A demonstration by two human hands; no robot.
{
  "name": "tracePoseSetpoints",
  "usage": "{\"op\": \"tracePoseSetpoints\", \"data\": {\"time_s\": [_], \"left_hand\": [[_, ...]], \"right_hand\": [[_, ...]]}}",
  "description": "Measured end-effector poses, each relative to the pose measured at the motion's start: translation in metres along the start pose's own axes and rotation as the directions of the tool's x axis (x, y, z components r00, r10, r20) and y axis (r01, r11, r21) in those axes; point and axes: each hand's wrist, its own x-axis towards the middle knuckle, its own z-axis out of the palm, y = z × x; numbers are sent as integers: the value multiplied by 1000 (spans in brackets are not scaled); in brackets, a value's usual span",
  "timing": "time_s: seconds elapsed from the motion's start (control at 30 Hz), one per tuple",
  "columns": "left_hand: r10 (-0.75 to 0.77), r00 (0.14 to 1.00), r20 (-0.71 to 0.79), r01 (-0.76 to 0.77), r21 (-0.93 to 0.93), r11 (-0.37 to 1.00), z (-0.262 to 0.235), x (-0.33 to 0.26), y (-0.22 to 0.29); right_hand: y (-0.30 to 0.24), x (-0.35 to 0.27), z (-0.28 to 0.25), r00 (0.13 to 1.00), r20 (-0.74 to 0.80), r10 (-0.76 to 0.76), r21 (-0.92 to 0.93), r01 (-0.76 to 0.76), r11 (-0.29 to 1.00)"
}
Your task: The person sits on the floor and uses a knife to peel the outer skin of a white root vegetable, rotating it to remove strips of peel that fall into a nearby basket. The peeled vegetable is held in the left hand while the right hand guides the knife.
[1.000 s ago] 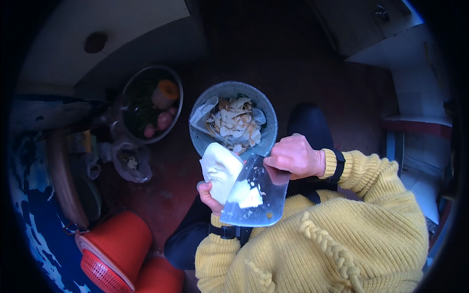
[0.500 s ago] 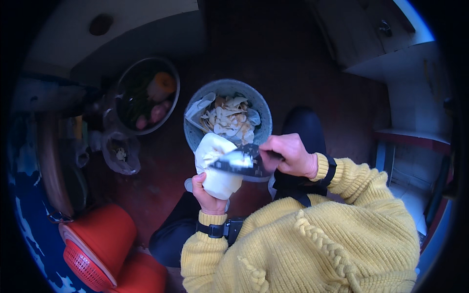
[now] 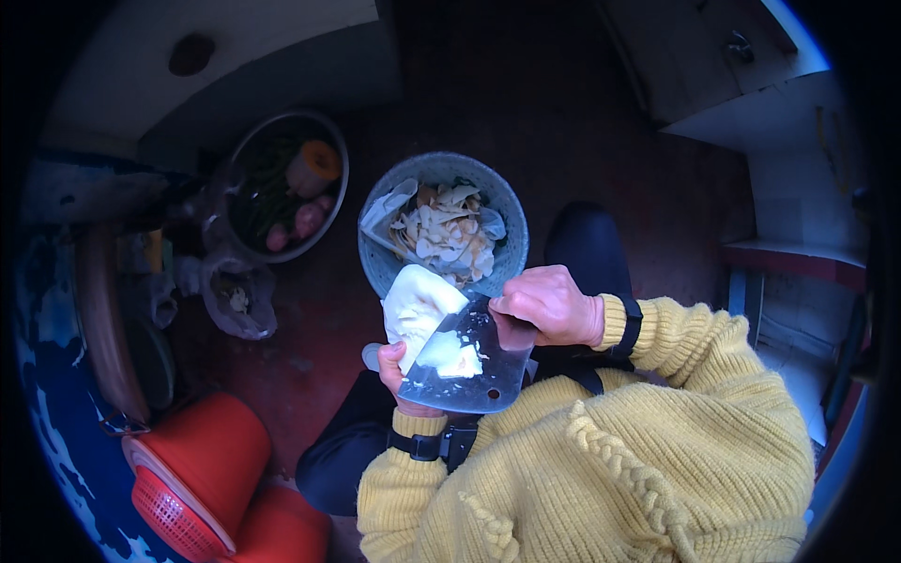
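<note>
My left hand [image 3: 392, 369] is closed around the lower part of a large, lumpy white peeled vegetable [image 3: 414, 305], whose exact kind I cannot make out. In my right hand [image 3: 554, 308] is a cleaver [image 3: 507, 368], its handle hidden by the fingers. The broad, dark blade lies across the vegetable, covering its near side, and a white piece [image 3: 449, 357] with wet bits sticks to the face. Just beyond them stands a grey-blue bucket [image 3: 514, 211] holding pale peelings [image 3: 450, 235] and a whitish plastic bag.
At the far left sits a metal basin [image 3: 340, 178] with greens, a cut orange-fleshed vegetable [image 3: 314, 169] and pinkish tubers. A clear plastic bag [image 3: 246, 319] lies nearer. Red tubs [image 3: 211, 460] and a red colander [image 3: 174, 516] are at lower left; white cabinets [image 3: 798, 178] stand right.
The cleaver has turned from nearly edge-on to showing its broad face, swinging down and toward me over the vegetable. The left hand keeps its hold.
</note>
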Motion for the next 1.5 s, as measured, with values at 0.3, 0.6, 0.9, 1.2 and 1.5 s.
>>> {"op": "tracePoseSetpoints", "data": {"time_s": [0.3, 0.6, 0.9, 1.2, 1.5], "left_hand": [[205, 957, 205, -187, -103, 977, -21, 12, -5], [296, 954, -43, -279, 228, 933, -35, 12, -2], [154, 980, 129, -171, 132, 976, -6, 8, -10], [219, 975, -44, -197, 294, 935, -27, 6, -9], [176, 984, 5, -170, 277, 946, -15, 2, -6]], "right_hand": [[-1, -4, 7, 992, 15, 126, 12, -126, 992], [-8, -7, 20, 957, 48, 284, -12, -284, 959], [12, -3, 8, 966, 121, 230, 78, -240, 968], [22, 6, -4, 882, 413, 225, 234, -341, 910], [41, 16, -15, 688, 614, 387, 429, -702, 568]]}}
